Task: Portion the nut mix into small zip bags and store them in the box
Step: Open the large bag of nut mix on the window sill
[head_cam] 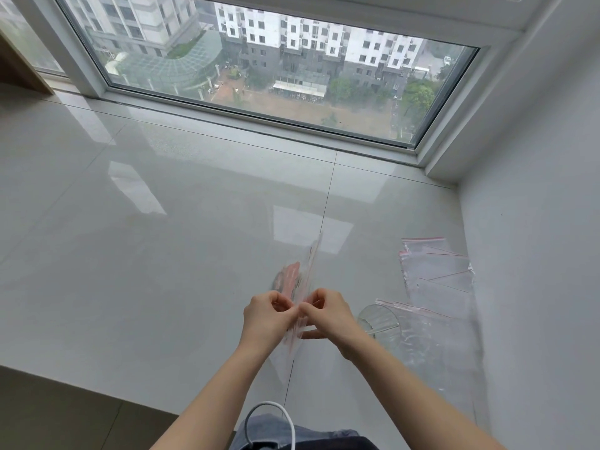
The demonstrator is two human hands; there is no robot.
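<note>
While flat zip bags [436, 274] lie right, both hands' grip (left hand [264, 316], right hand [328, 315]) pinches a crinkly printed pouch [300, 274].

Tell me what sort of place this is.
Probably a high-rise flat: a glossy tiled window ledge under a big window looking down on apartment blocks. Both hands pinch a clear bag; empty zip bags lie nearby.

**Around the glossy white counter**

A glossy white tiled counter [162, 222] runs up to a wide window [259, 76], which looks down on white apartment blocks [311, 34], trees and a brown yard. A plain white wall [535, 190] closes the right side. A wooden panel [16, 66] shows at far left. A white cable [276, 414] loops over blue denim [269, 430] at the bottom edge.
</note>
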